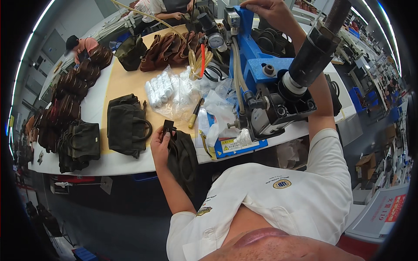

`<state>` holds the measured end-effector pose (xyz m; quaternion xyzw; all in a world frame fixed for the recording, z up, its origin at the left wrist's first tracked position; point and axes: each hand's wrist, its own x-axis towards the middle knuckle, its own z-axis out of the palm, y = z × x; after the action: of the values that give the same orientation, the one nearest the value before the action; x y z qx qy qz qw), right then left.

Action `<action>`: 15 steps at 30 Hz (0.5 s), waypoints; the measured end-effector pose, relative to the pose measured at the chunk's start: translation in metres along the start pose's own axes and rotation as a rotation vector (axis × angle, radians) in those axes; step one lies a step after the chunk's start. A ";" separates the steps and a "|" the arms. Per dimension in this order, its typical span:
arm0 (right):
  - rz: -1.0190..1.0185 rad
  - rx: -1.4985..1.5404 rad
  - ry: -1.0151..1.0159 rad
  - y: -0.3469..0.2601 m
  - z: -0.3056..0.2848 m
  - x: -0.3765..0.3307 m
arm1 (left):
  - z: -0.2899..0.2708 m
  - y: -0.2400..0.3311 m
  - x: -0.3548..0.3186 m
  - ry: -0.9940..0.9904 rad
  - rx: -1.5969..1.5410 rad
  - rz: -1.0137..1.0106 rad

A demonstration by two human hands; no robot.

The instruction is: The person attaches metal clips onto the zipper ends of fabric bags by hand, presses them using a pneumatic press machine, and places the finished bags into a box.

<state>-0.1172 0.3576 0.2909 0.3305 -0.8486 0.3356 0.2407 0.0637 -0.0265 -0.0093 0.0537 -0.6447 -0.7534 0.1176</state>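
My left hand (160,147) is closed on a dark green bag (182,156), pinching it near a small dark tab that sticks up past the fingers. The bag hangs at the table's near edge, against my forearm. To its left, another dark green bag (126,125) with a looped handle lies on the table. My right hand (271,12) is raised to the top of a blue press (257,63), its fingers stretched out over the frame's upper end. Part of that hand is cut off by the picture's edge.
Clear plastic bags with white rolls (161,89) lie mid-table beside a yellow-handled tool (194,116). Brown bags (163,54) and more green bags (80,143) are piled behind and left. A pressure gauge (215,41) and hoses adjoin the press. Other people work beyond.
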 end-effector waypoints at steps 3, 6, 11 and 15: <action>0.004 0.080 0.012 0.009 -0.001 0.001 | -0.008 -0.011 0.007 -0.053 0.021 -0.032; 0.082 0.133 0.082 0.018 -0.002 0.001 | -0.011 -0.018 0.010 -0.049 0.063 -0.012; 0.044 0.004 0.007 0.012 -0.013 -0.005 | -0.013 -0.029 0.009 -0.050 0.058 -0.008; -0.025 -0.072 -0.141 -0.005 -0.013 -0.009 | -0.018 -0.039 0.004 -0.019 -0.009 -0.026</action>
<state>-0.1050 0.3672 0.2960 0.3550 -0.8708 0.2778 0.1960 0.0603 -0.0395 -0.0503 0.0547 -0.6416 -0.7582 0.1019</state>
